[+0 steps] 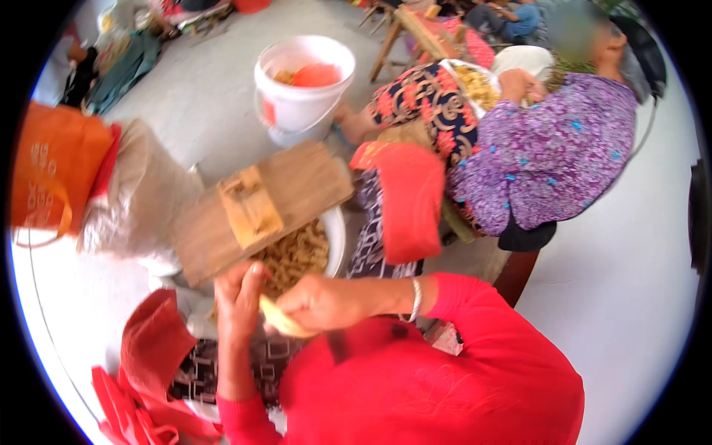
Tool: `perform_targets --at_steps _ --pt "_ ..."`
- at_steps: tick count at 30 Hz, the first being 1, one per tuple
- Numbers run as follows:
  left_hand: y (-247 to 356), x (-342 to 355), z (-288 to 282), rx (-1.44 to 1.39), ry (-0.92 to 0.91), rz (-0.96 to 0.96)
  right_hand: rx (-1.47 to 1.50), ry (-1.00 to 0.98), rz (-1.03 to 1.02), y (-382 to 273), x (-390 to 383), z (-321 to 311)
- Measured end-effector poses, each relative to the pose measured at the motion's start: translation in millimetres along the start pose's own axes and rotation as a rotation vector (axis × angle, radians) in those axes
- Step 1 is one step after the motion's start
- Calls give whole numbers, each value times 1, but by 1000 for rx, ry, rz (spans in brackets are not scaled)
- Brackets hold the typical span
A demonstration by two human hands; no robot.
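In front of my lap, a wooden board [200,245] lies tilted across a white tub [337,248]. A smaller, paler wooden block [248,204] with a raised fitting sits on the board. Brownish-yellow curled pieces [300,256] lie in the tub below it. My right hand [308,300], a pale bangle at its wrist, is closed on a pale yellow, flat, curved piece [285,322]. Beside it, at the board's near edge, my left hand [239,293] has its fingers curled and thumb raised; whatever it may hold is hidden.
Ahead stands a white bucket [293,100] with a red item [317,75] inside. An orange bag [63,167] and a translucent sack [141,193] are at left. At right sits a person in a purple patterned top [552,148], with yellow pieces [475,85] in their lap.
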State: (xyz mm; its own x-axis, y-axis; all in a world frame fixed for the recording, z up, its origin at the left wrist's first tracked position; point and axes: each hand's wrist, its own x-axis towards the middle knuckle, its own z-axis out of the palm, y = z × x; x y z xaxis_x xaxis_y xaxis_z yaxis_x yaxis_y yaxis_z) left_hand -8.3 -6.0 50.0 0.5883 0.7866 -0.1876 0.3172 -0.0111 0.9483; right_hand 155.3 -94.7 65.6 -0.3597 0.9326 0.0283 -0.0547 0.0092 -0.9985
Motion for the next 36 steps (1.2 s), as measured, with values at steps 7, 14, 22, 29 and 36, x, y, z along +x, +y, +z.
perform_targets --at_steps 7,14,22,29,36 --pt "-1 -7 38 -561 -26 96 -68 493 -163 24 29 -15" --pt "-44 17 45 -656 -50 -90 -890 612 -116 47 32 -28" --pt "-62 7 52 631 380 515 -255 422 193 97 11 -35" --pt "-67 -2 69 361 414 572 825 314 404 111 -3 -26" --pt "-37 1 58 351 287 161 147 613 99 107 13 -11"
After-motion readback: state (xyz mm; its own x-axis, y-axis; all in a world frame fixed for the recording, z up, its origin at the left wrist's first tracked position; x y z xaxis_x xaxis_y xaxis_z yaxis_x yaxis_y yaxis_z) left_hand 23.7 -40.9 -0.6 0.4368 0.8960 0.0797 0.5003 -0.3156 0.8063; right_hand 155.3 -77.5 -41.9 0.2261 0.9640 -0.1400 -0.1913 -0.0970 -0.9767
